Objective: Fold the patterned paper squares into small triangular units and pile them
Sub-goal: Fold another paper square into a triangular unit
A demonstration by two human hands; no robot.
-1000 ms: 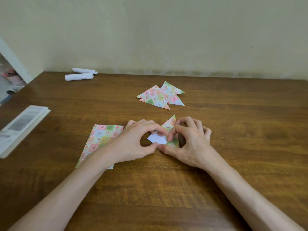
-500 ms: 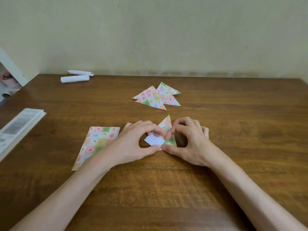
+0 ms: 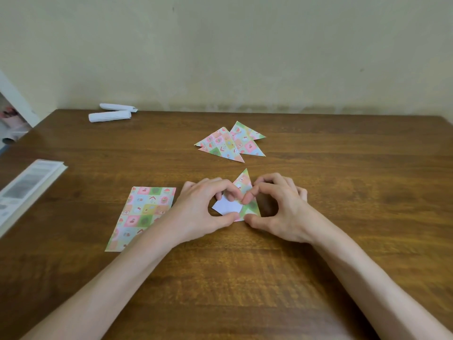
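Observation:
A half-folded patterned paper (image 3: 244, 187) lies on the wooden table (image 3: 343, 192), its point aimed away from me and its white underside showing on the left. My left hand (image 3: 201, 212) pinches that white flap between curled forefinger and thumb. My right hand (image 3: 277, 209) pinches the patterned right side the same way, fingertips almost meeting the left hand's. Farther back lies a pile of folded triangular units (image 3: 230, 143). A stack of flat patterned squares (image 3: 144, 212) sits left of my left hand, partly under my forearm.
Two white paper rolls (image 3: 110, 114) lie at the table's back left. A printed booklet (image 3: 27, 190) rests near the left edge. A wall stands right behind the table.
Both hands stay pinched on the same paper, its white flap slightly more spread. The view has shifted a little; nothing on the table has been moved.

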